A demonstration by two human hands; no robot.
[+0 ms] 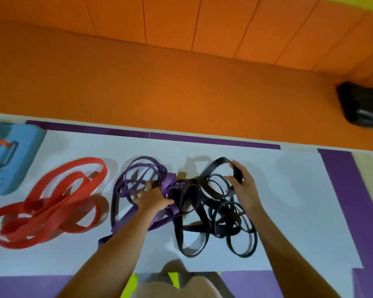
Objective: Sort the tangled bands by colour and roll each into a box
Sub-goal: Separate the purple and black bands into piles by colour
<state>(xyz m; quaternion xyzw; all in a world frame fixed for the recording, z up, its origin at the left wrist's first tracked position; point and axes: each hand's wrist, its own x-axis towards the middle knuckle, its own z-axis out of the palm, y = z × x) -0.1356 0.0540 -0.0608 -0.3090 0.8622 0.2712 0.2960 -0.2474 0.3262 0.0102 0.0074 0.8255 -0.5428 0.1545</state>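
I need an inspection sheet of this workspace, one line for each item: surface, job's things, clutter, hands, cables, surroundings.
Surface: white sheet edged with purple tape.
Job's things: red bands in their own pile at the left; purple bands and black bands tangled together in the middle; blue box at the left edge.
Clutter: nothing seen.
Hands: left hand grips the purple bands; right hand holds a loop of the black bands.
Cables: nothing seen.
Surroundings: orange padded seat behind the sheet, with a blurred black bag on it at the right.
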